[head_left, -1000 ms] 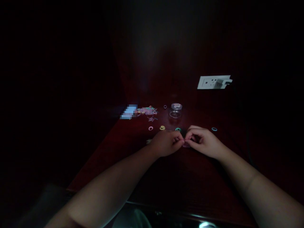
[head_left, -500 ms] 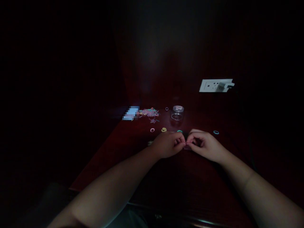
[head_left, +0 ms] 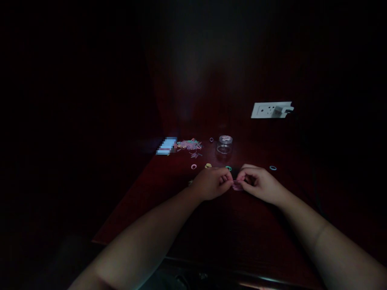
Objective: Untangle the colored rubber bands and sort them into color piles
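My left hand [head_left: 213,183] and my right hand [head_left: 259,183] face each other low over the dark red table. Both pinch a thin pink band [head_left: 235,180], stretched across the small gap between the fingertips. Just below it lie more pink bands [head_left: 237,187], partly covered by my right fingers. A green band [head_left: 229,168] rests behind my fingertips, with yellow bands [head_left: 208,165] and a pink ring [head_left: 194,166] further left. To the right of my right hand is a blue band [head_left: 273,168].
A heap of colourful bands [head_left: 190,144] lies at the back beside a lit, pixelated phone [head_left: 167,146]. A clear lidded jar [head_left: 224,146] stands behind my hands. On the wall is a white socket [head_left: 269,110] with a plug.
My fingertips have moved slightly apart, and the pink band now shows stretched between them. The view has shifted a little.
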{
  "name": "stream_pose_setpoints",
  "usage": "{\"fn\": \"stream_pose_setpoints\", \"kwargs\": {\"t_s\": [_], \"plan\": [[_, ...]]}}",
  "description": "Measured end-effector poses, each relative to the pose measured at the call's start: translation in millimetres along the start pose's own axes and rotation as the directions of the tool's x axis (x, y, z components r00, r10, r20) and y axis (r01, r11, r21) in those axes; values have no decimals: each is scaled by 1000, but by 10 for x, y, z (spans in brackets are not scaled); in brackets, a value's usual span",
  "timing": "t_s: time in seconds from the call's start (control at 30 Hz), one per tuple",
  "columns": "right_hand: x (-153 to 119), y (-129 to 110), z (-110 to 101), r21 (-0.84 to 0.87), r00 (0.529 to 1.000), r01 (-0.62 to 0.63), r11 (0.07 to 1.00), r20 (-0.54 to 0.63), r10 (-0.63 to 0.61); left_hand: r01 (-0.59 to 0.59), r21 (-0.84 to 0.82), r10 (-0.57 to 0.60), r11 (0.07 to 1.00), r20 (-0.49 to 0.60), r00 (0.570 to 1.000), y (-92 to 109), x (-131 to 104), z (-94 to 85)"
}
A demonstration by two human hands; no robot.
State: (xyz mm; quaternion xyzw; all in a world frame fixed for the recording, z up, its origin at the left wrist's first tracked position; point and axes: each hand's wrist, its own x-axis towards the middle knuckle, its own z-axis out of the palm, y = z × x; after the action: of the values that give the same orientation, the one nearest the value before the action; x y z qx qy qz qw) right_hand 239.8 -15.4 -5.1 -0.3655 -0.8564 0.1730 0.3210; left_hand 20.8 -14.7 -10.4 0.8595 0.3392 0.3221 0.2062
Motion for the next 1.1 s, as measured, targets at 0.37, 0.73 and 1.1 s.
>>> {"fn": "stream_pose_setpoints", "kwargs": {"t_s": [0.37, 0.73, 1.1], "plan": [[-12, 4, -43, -53, 999, -8, 999, 39, 10, -59, 154, 55, 986, 33, 998, -38, 30, -11], [-17, 87, -47, -147, 997, -47, 988, 51, 55, -38, 277, 51, 960, -38, 998, -104, 63, -68], [-20, 86, -51, -135, 995, -54, 989, 73, 64, 415, 406, -282, 814, -348, 894, -675, 25, -694]]}}
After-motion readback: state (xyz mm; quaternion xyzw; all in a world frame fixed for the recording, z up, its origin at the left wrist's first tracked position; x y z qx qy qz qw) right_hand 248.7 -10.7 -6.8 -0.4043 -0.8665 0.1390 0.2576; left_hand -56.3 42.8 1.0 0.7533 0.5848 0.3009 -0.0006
